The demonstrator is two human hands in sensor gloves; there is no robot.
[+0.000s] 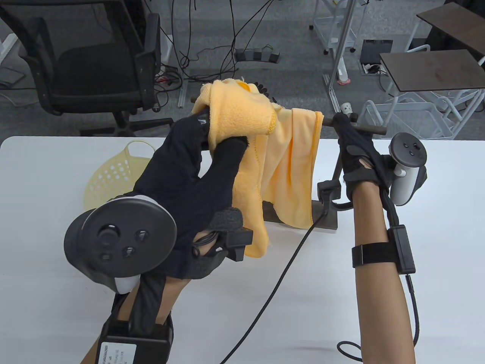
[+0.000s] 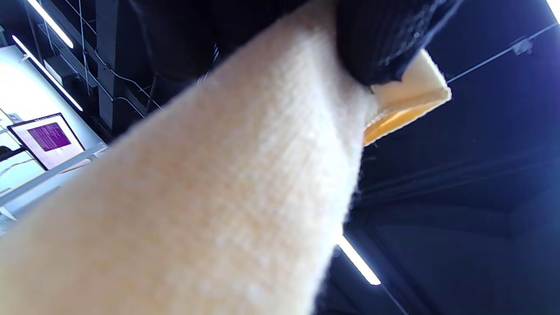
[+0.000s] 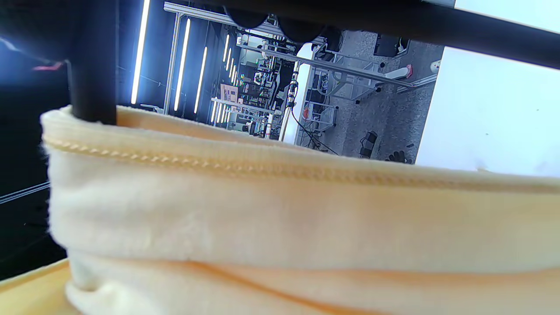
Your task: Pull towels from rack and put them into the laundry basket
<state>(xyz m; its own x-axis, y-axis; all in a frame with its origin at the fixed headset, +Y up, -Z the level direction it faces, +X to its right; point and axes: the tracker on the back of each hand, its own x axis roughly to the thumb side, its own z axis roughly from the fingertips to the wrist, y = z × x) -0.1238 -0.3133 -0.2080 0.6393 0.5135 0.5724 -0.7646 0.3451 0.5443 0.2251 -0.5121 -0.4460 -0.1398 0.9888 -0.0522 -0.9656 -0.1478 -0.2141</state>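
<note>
table view / towel: orange-yellow terry towel (image 1: 265, 151) draped over the rack bar (image 1: 363, 129); bunched at the bar's left end, one panel hanging flat toward the rack base (image 1: 326, 222); stitched hems visible
table view / left hand: left hand (image 1: 197, 163) curled round the bunched top of the towel, thumb under, fingers over; clamped on it
table view / right hand: right hand (image 1: 354, 148) at the bar's right end, fingers wrapped round the bar; looks like it steadies the rack
table view / basket: pale yellow perforated laundry basket (image 1: 113, 170) on the worktop (image 1: 435, 265), left of the rack, largely hidden behind the left hand
key relation: bar's long axis runs left-right; basket lies off the bar's left end, on the left hand's side; judgement: left hand is the nearer one, towel should slide off leftward, then drop toward the basket
left wrist view: towel (image 2: 218, 197) fills the frame, washed-out cream, blurred; dark gloved fingertip (image 2: 380, 48) presses on the fold
right wrist view: towel (image 3: 280, 218) folded over the dark bar (image 3: 437, 26), hem seam sharp; right hand itself not seen here
</note>
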